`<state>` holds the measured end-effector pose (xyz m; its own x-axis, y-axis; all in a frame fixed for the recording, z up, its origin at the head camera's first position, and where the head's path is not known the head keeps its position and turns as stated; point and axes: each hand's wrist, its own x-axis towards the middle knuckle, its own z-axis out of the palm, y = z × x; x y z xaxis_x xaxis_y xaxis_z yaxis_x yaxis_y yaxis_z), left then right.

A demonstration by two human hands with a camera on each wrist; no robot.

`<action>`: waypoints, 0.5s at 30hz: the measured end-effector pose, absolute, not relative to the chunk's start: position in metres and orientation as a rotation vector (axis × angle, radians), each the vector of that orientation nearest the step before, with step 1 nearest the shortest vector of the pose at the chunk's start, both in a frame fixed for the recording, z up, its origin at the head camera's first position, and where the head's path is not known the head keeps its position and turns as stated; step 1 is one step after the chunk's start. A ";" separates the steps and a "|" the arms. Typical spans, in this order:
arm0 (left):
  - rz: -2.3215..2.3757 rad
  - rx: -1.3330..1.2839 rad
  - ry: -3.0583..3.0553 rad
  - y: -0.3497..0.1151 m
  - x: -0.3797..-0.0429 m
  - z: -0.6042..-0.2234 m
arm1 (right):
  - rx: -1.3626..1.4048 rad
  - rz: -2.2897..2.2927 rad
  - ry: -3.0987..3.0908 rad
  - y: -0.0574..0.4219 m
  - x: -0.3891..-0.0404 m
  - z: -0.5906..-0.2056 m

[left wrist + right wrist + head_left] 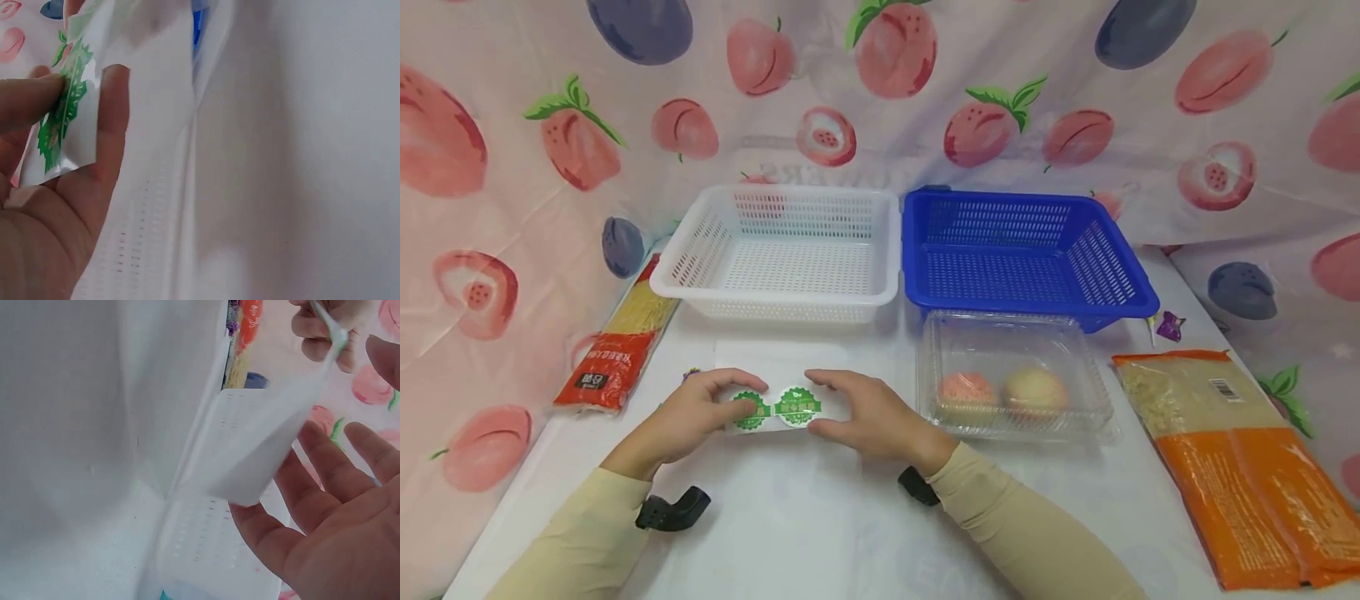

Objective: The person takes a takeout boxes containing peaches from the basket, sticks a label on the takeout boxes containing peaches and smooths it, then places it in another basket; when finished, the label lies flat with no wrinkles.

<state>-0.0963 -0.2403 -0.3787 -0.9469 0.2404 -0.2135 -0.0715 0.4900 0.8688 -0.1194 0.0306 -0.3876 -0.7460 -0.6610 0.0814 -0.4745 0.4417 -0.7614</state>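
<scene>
My left hand pinches the left end of a small white strip of stickers printed with round green labels. In the left wrist view, the thumb lies over a green label, with fingers behind the strip. My right hand is at the strip's other end, thumb and fingers spread apart. Its fingertips come right up to the strip's white back in the right wrist view, while the thumb stays off it. To the right is a clear plastic box holding a pink and a cream round item.
A white basket and a blue basket stand side by side at the back. At the left lies a red and yellow packet, at the right an orange bag. A small purple wrapped piece lies by the blue basket.
</scene>
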 end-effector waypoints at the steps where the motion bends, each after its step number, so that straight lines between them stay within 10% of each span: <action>1: 1.452 0.151 2.425 -0.240 -0.096 -0.378 | -0.990 -1.201 2.459 0.031 -0.119 -0.387; 15: 1.502 0.229 2.407 -0.232 -0.098 -0.370 | -1.098 -1.322 2.414 0.030 -0.119 -0.390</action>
<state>-0.0977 -0.2319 -0.3704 -0.9441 0.2866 -0.1628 -0.0202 0.4426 0.8965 -0.1191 0.0304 -0.3898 -0.7118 -0.6781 0.1833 -0.5198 0.3330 -0.7867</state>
